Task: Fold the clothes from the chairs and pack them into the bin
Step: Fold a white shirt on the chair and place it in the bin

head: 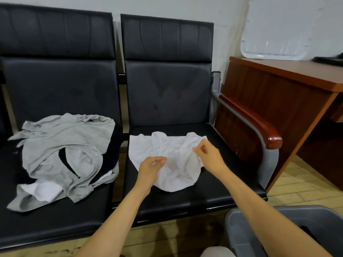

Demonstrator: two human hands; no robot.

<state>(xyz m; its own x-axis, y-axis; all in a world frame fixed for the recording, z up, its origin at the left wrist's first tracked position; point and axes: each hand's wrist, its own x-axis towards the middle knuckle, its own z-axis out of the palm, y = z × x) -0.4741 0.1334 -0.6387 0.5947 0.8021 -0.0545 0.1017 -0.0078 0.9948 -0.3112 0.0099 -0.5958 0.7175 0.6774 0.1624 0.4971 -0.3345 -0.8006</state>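
A white garment (148,148) lies crumpled on the seat of the right black chair (187,197). My left hand (150,168) pinches its fabric at the near left side. My right hand (208,154) pinches a fold at its right side. On the left chair (55,225) lies a heap of clothes: a grey garment (61,145) on top, a black one (113,145) under it, and a white piece (41,190) poking out at the front. A grey plastic bin (239,236) stands on the floor at the lower right, partly behind my right forearm.
The right chair has a wooden-topped armrest (259,127) on its right. Beyond it stands a brown wooden desk (278,86) with a white tray (274,41) leaning on the wall. The floor (300,182) is light wood.
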